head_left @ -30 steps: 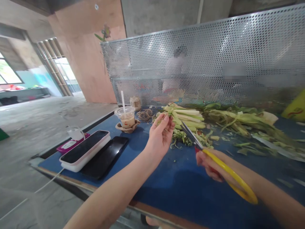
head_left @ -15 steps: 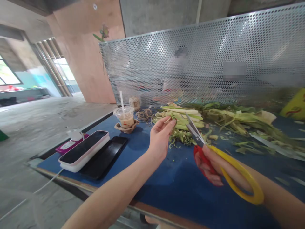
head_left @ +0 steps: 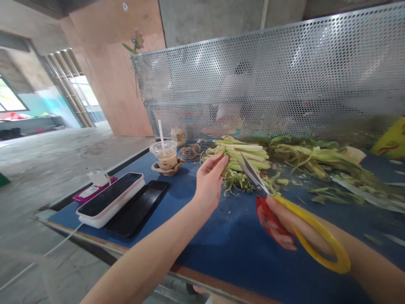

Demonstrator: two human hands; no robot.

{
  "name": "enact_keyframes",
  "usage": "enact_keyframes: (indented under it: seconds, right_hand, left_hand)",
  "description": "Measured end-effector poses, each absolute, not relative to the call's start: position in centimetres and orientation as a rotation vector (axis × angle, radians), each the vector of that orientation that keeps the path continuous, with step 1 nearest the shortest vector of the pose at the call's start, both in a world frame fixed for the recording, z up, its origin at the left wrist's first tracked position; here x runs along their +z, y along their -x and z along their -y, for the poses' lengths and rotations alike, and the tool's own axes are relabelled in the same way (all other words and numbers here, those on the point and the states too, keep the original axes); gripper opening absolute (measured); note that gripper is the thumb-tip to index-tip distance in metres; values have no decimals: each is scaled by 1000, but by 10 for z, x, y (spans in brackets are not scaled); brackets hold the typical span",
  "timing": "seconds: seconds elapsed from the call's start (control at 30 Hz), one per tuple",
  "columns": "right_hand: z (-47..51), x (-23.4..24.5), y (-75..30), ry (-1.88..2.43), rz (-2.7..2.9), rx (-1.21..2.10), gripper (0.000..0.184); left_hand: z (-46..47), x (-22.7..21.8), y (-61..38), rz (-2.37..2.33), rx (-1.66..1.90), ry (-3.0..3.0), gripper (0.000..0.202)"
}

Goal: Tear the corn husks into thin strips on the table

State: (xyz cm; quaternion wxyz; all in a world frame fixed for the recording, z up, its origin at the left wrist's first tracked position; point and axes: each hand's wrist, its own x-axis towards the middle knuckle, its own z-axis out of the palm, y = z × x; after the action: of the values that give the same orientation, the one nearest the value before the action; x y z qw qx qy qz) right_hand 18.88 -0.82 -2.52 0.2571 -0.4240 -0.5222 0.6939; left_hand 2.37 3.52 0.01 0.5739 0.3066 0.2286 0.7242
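Observation:
My left hand (head_left: 209, 177) is closed in a pinch, thumb against fingers, over the pale green stalks. A small green sprig (head_left: 225, 153) shows at its fingertips, mostly hidden by them. Scissors (head_left: 252, 175) with one red and one yellow handle are gripped in my right hand (head_left: 280, 221). Their blades are a little apart and point up and left toward the stalks. Cut pale green stalks (head_left: 253, 153) lie in a pile just beyond both hands. Curly green trimmings (head_left: 238, 180) are heaped on the near side of that pile.
Long leafy stalks (head_left: 316, 158) and scraps cover the table's right side. Twine (head_left: 191, 152) lies behind a lidded drink cup (head_left: 166, 156) in a cardboard holder. Two phones (head_left: 110, 196) and a purple power strip (head_left: 91, 192) are at left. A perforated metal screen (head_left: 196, 80) stands behind.
The scissors have shifted slightly left. My left hand has moved a little left and down, still pinched. The view has shifted slightly.

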Motion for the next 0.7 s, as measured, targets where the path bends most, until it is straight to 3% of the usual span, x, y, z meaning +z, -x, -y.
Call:
enact_keyframes:
  seconds: [0.7]
  right_hand:
    - [14, -13, -185, 1234, 1417, 1830, 57]
  left_hand:
    - [-33, 2, -22, -573, 1674, -729, 13]
